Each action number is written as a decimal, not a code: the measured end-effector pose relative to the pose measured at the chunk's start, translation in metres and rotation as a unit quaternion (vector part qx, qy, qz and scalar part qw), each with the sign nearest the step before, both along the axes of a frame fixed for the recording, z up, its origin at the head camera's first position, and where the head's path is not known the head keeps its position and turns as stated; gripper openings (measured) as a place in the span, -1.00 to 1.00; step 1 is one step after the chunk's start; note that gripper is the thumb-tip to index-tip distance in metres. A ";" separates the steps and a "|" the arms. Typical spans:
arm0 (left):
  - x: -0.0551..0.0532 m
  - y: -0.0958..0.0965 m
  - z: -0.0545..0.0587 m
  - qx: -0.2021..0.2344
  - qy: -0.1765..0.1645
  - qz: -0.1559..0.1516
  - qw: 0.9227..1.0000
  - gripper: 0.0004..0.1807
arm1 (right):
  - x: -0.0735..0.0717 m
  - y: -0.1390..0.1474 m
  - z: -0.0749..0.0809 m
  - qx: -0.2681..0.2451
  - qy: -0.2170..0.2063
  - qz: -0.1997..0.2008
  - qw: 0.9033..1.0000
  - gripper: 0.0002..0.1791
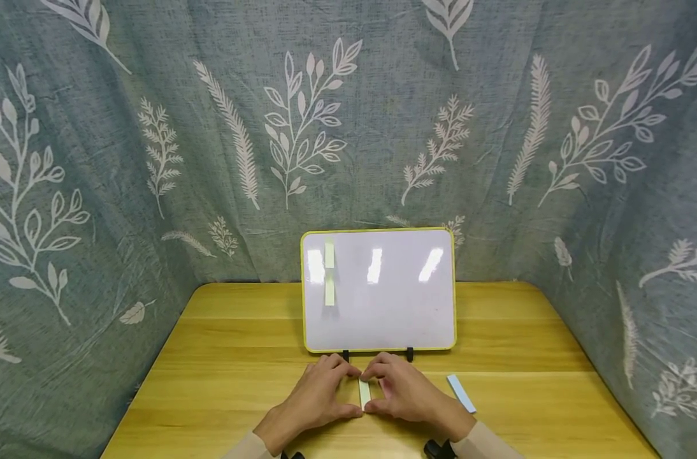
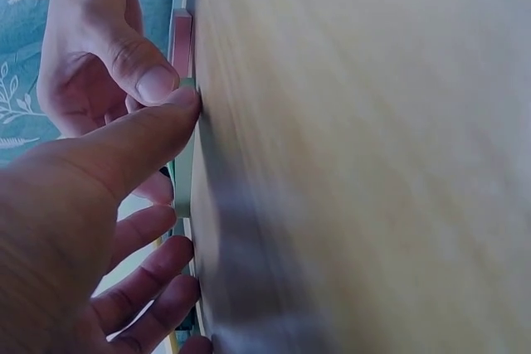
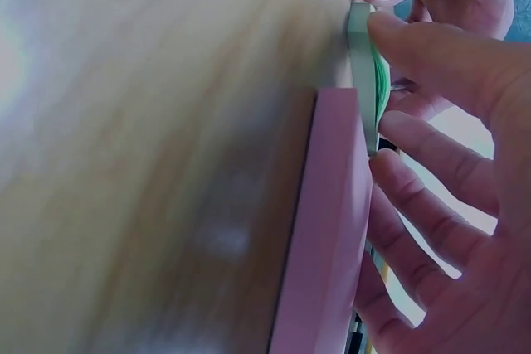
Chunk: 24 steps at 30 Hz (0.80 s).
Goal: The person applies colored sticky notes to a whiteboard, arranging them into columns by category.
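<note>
A narrow pad of light green sticky notes (image 1: 364, 394) lies on the wooden table between my two hands. My left hand (image 1: 325, 392) has its thumb at the pad's near end and its index finger at the far end. From the other side, my right hand (image 1: 408, 390) grips the same pad, thumb near and index finger far. In the right wrist view the pad's green sheets (image 3: 382, 84) bulge a little along one side. A pink sticky note pad (image 3: 328, 221) lies beside it, mostly hidden under my right hand in the head view.
Right of my right hand lies a light blue sticky note pad (image 1: 461, 394). Behind the hands a yellow-rimmed whiteboard (image 1: 388, 306) stands on black feet (image 1: 409, 354). An upper green note (image 1: 329, 255) and a lower green note (image 1: 329, 292) stick to its left part. A leaf-patterned curtain (image 1: 371, 159) surrounds the table.
</note>
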<state>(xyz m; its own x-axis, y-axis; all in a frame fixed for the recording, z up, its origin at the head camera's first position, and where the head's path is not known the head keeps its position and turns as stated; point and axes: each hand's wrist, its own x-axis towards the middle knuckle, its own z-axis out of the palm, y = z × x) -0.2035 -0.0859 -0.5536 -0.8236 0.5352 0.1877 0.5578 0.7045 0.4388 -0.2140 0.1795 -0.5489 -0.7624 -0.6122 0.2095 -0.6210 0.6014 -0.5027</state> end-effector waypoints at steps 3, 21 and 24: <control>0.000 0.000 0.001 0.003 0.004 -0.001 1.000 -0.32 | -0.001 0.000 0.000 -0.003 -0.013 -0.002 1.000 -0.58; 0.000 0.001 0.000 0.012 0.003 0.001 1.000 -0.30 | -0.001 0.000 0.000 -0.048 -0.005 0.007 0.999 -0.78; 0.001 0.001 0.002 0.016 0.006 0.000 1.000 -0.30 | -0.002 -0.001 0.000 -0.052 -0.007 0.001 0.999 -0.81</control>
